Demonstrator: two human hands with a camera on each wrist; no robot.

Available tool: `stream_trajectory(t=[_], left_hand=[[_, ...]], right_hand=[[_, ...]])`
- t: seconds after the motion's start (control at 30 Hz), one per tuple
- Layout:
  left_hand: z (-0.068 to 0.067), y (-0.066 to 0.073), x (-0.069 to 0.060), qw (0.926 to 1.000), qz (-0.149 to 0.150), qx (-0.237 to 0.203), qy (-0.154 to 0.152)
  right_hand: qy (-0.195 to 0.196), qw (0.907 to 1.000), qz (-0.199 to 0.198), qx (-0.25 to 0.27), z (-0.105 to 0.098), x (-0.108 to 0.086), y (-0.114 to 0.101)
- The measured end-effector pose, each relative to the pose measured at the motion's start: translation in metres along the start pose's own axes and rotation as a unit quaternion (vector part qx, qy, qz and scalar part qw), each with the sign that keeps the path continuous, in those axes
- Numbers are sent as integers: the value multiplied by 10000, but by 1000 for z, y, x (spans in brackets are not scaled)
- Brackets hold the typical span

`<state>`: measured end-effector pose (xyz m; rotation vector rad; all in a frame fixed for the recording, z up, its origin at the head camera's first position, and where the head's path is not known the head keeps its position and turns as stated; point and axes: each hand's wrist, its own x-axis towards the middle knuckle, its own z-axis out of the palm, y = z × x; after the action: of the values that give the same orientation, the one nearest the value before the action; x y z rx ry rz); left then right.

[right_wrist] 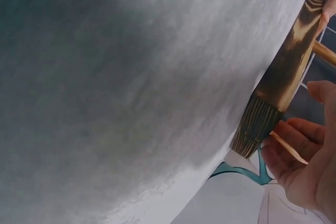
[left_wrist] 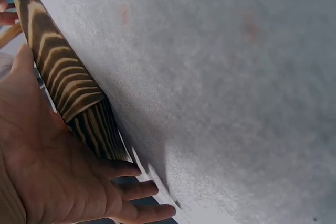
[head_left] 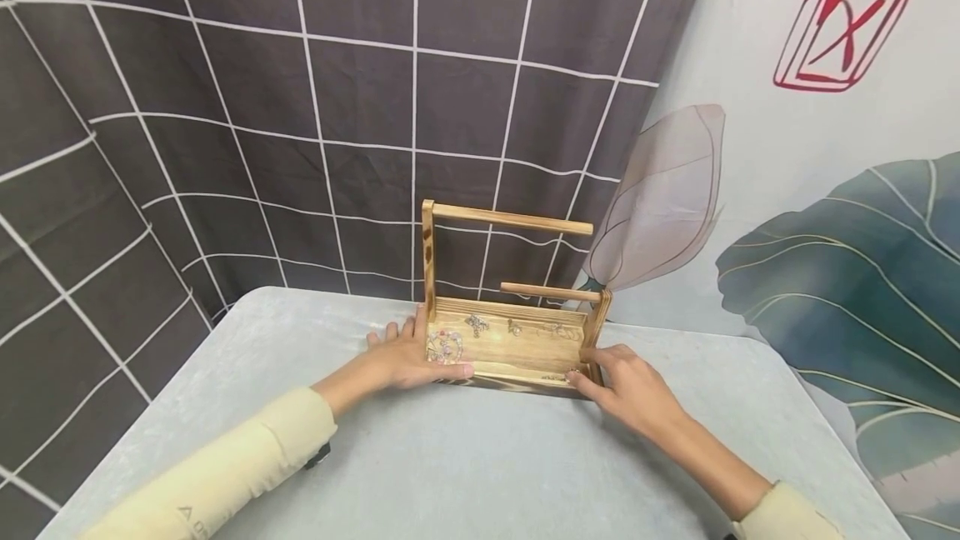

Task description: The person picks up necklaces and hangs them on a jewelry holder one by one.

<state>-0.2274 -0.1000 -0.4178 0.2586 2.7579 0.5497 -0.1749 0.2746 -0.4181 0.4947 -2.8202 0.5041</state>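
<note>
A wooden jewelry stand (head_left: 517,348) has a shallow tray base and two horizontal bars at different heights. My left hand (head_left: 408,359) lies against its left end, thumb along the front rim and fingers stretched past the end in the left wrist view. At the right end, my right hand (head_left: 630,382) has its thumb over the front corner; in the right wrist view its loosely bent fingers touch the end wall. In the tray lie a beaded bracelet (head_left: 446,347) at left, small metallic jewelry pieces (head_left: 476,324) along the back, and another piece (head_left: 553,377) near the right thumb.
The stand rests on a table covered with pale grey cloth (head_left: 480,457). Behind hangs a dark curtain (head_left: 360,90) with a white grid. A white curtain (head_left: 750,173) printed with leaves and a red seal hangs at the right.
</note>
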Motion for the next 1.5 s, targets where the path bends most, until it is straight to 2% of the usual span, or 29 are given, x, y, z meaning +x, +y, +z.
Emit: stream_trajectory(t=[0.2, 0.37, 0.5, 0.67, 0.87, 0.9, 1.03, 1.1, 1.23, 1.37, 1.5], left_hand=[[-1, -1, -2, 9999, -23, 61, -155], [-8, -4, -1, 9990, 39, 6, -453], [-15, -6, 4, 9969, 97, -114, -768], [-20, -6, 11, 9947, 109, -208, -1000], [-16, -11, 26, 9922, -54, 59, -1240], [-13, -14, 32, 9916, -64, 142, -1286], [-11, -16, 36, 9907, -64, 168, -1350], [-10, -15, 35, 9893, -103, 301, -1424], [-15, -5, 22, 9901, -101, 268, -1373], [-21, 2, 13, 9919, 45, 143, -1261], [-20, 3, 15, 9918, 81, 199, -1263]], right_hand=[[45, 9993, -326, 150, 3, 4, 4], [132, 9968, -730, 307, 6, 10, 4], [-8, 9949, -914, 420, 5, 16, 4], [-259, 9938, -1037, 304, 0, 24, 5], [-340, 9858, -1637, 185, -3, 30, 8], [-366, 9838, -1741, 198, -3, 31, 9], [-710, 9777, -1936, 412, -4, 34, 13], [-981, 9757, -1882, 538, -4, 36, 14], [-1331, 9732, -1775, 602, -4, 38, 17], [-1374, 9727, -1807, 486, -4, 40, 18], [-1327, 9727, -1884, 283, -3, 43, 18]])
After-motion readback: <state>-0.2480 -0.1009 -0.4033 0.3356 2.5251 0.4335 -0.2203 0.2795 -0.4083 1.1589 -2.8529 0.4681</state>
